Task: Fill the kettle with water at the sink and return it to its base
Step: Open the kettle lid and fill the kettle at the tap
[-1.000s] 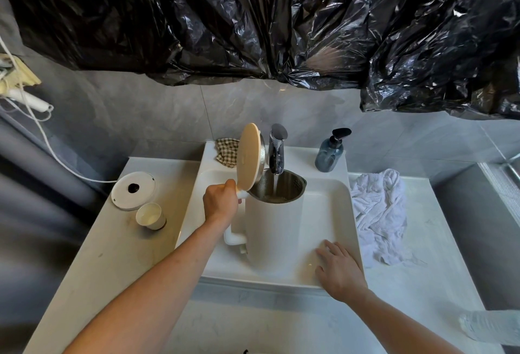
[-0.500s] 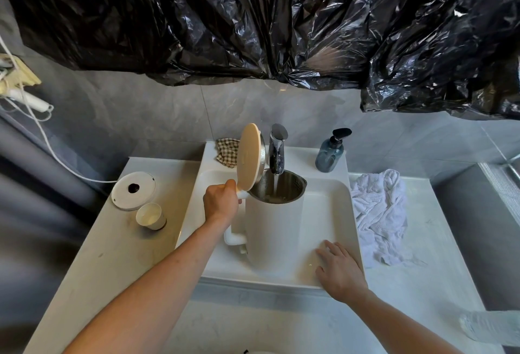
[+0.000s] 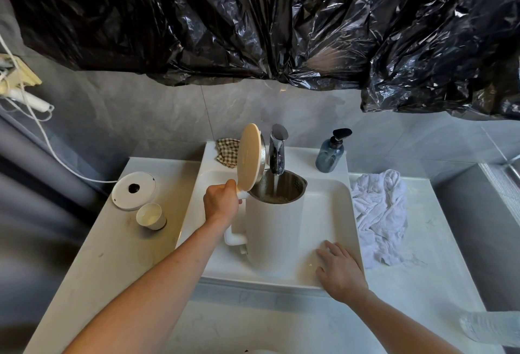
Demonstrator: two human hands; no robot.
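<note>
A small cream cup stands on the counter. A blue soap bottle and a checked cloth sit behind the basin; a crumpled white towel lies to its right. Black plastic sheeting hangs above.

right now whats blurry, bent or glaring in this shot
Head view: wide-angle bend bows the counter edges and wall lines; left margin and the bottom-right corner smear; black plastic sheet throws bright glints; kettle, tap and both hands are sharp.

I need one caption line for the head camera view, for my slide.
Left hand holds the open kettle under the running faucet in the sink; right hand rests on the rim.
</note>
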